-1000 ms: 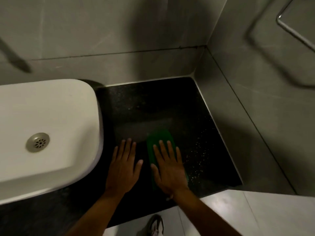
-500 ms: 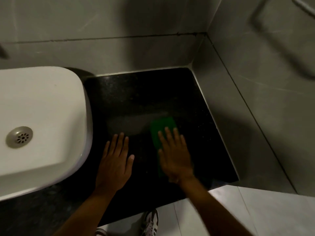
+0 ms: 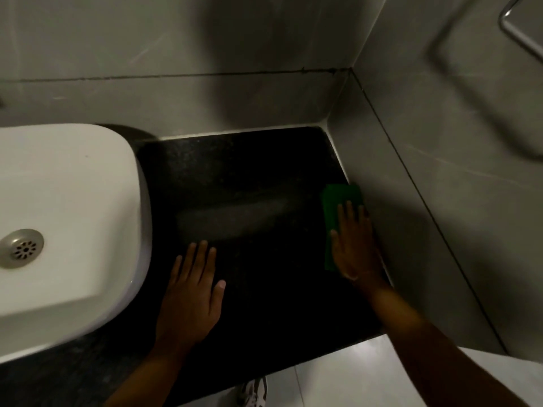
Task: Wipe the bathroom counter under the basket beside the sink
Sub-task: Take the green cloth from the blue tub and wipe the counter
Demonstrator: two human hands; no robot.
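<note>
A black speckled counter [image 3: 249, 177] fills the corner to the right of a white sink [image 3: 67, 218]. My right hand [image 3: 357, 248] lies flat, fingers spread, pressing a green cloth [image 3: 338, 201] onto the counter against the right wall. Half of the cloth is hidden under the palm. My left hand [image 3: 191, 292] rests flat on the counter near the sink, fingers apart, holding nothing. A paler wiped streak [image 3: 232, 215] crosses the counter between the hands. No basket is in view.
Grey tiled walls [image 3: 440, 171] close the counter at the back and right. A metal rail [image 3: 517, 33] hangs on the right wall. The sink drain [image 3: 22, 248] is at the far left. Pale floor tiles and a shoe [image 3: 252, 392] show below the counter's front edge.
My right hand has slid the green cloth from the middle of the counter rightward to the wall. My left hand has stayed flat in place. The camera view has shifted slightly.
</note>
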